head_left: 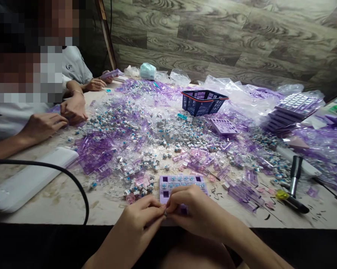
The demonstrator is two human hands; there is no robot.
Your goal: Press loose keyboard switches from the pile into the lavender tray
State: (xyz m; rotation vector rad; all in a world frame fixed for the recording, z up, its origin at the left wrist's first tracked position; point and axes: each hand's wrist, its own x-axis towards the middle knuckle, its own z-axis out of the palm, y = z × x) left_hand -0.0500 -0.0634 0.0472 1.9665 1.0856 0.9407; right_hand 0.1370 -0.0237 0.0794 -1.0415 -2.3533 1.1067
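Both hands pinch 1 tiny part between their fingertips: left hand (142,218) and right hand (192,211) meet over the near edge of the purple switch tray (182,181), just before the heap of switches (146,138).

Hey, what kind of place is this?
Likely a small hand-assembly workshop: a table heaped with clear purple plastic pieces, a purple grid tray at the person's hands, and stacked purple trays.

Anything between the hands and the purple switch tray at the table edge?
No. The left hand and right hand meet right at the purple switch tray's near edge, pinching something small between the fingertips; the right hand partly covers the tray.
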